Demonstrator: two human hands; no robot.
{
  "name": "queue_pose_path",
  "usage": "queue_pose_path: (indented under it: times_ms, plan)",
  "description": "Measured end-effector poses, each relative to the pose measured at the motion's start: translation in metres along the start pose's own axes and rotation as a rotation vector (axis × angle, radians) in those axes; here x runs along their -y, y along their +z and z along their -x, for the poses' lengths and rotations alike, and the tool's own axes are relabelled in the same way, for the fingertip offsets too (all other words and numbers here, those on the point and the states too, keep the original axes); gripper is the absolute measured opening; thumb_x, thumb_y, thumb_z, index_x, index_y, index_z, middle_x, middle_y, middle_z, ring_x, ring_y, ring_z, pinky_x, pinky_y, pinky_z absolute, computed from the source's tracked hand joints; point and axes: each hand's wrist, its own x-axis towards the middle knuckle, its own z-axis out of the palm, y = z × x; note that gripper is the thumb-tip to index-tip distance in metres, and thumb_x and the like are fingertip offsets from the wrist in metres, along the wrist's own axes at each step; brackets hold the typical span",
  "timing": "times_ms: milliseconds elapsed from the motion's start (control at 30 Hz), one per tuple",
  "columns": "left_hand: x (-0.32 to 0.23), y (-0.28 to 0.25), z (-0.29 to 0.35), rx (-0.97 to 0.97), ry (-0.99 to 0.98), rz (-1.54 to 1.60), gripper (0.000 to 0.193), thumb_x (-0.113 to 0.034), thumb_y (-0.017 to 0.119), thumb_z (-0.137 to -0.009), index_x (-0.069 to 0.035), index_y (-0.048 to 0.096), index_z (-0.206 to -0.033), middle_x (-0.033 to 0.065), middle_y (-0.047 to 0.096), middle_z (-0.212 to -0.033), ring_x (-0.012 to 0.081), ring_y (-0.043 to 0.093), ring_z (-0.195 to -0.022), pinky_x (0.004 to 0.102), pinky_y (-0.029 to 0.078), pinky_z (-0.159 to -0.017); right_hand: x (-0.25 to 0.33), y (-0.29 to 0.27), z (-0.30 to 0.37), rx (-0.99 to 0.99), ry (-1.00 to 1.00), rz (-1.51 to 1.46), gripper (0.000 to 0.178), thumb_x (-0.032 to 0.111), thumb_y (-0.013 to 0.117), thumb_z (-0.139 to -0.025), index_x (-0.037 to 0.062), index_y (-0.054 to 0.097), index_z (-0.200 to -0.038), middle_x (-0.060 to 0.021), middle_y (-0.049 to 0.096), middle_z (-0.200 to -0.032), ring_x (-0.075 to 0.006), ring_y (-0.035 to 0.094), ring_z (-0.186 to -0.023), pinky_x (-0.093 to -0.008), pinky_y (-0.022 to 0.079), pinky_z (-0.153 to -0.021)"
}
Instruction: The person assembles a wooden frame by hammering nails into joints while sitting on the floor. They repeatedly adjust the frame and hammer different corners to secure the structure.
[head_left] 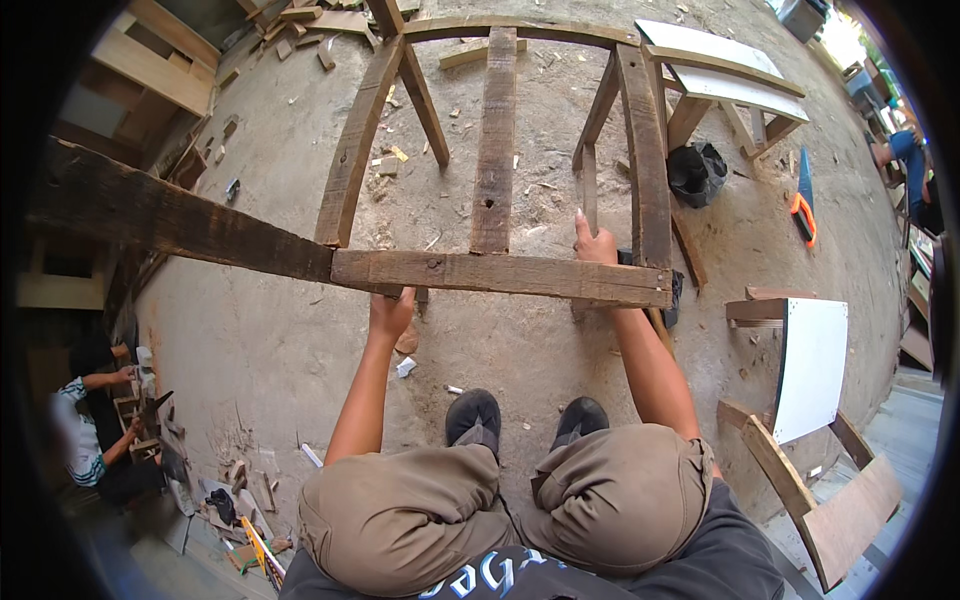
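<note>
In front of my knees stands a bare chair frame [495, 273] of rough brown wood, with a centre slat [494, 150] across its seat. A long dark post [190, 215] runs left from its near left corner. My left hand [392, 312] is closed on the frame below the near rail's left end, its fingertips partly hidden by the wood. At the rail's right part, my right hand [597, 248] grips the frame with the thumb pointing up. The near rail covers the rest of that hand's hold.
A white-topped wooden chair [720, 65] stands far right, near a black bag [697, 174] and a handsaw [804, 200] with an orange handle. Another white-panelled chair [810, 370] lies at right. Wood scraps [300, 30] litter the floor. A co-worker [100, 430] sits at left with a saw.
</note>
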Motion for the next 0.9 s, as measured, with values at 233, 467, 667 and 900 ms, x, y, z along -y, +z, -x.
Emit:
queue_pose_path:
  times_ms: [233, 467, 667, 900]
  plan:
    - [0.004, -0.009, 0.007, 0.029, 0.023, -0.032, 0.027, -0.006, 0.068, -0.088, -0.001, 0.063, -0.113, 0.0102, 0.067, -0.110, 0.0225, 0.063, -0.103, 0.0355, 0.048, -0.091, 0.053, -0.042, 0.022, 0.422, 0.182, -0.391, 0.064, 0.063, 0.054, -0.094, -0.0007, 0.063, -0.098, -0.0067, 0.063, -0.073, -0.0140, 0.057, -0.058, -0.0314, 0.048, -0.055]
    - [-0.001, 0.000, 0.007, 0.009, -0.023, 0.102, 0.026, -0.014, 0.074, -0.086, 0.000, 0.064, -0.106, 0.0120, 0.069, -0.101, 0.0260, 0.066, -0.095, 0.0372, 0.050, -0.083, 0.036, -0.051, 0.011, 0.437, 0.225, -0.440, 0.061, 0.061, 0.054, -0.094, 0.0009, 0.065, -0.094, -0.0062, 0.065, -0.073, -0.0153, 0.064, -0.063, -0.0312, 0.052, -0.057]
    - [-0.011, -0.003, 0.020, 0.001, -0.216, -0.025, 0.026, -0.016, 0.074, -0.088, -0.001, 0.065, -0.107, 0.0120, 0.071, -0.102, 0.0204, 0.066, -0.094, 0.0340, 0.050, -0.082, 0.022, -0.062, 0.006, 0.257, -0.042, -0.251, 0.050, 0.051, 0.060, -0.095, 0.0006, 0.065, -0.093, -0.0048, 0.062, -0.072, -0.0133, 0.059, -0.065, -0.0316, 0.050, -0.060]
    - [-0.080, -0.008, 0.003, -0.212, -0.110, 0.310, 0.037, -0.010, 0.066, -0.093, 0.001, 0.051, -0.124, 0.0112, 0.062, -0.116, 0.0196, 0.060, -0.107, 0.0333, 0.049, -0.090, 0.081, -0.151, -0.081, 0.178, -0.395, 0.013, 0.051, 0.036, 0.076, -0.084, -0.0018, 0.061, -0.115, -0.0170, 0.071, -0.105, -0.0243, 0.068, -0.094, -0.0378, 0.052, -0.083]
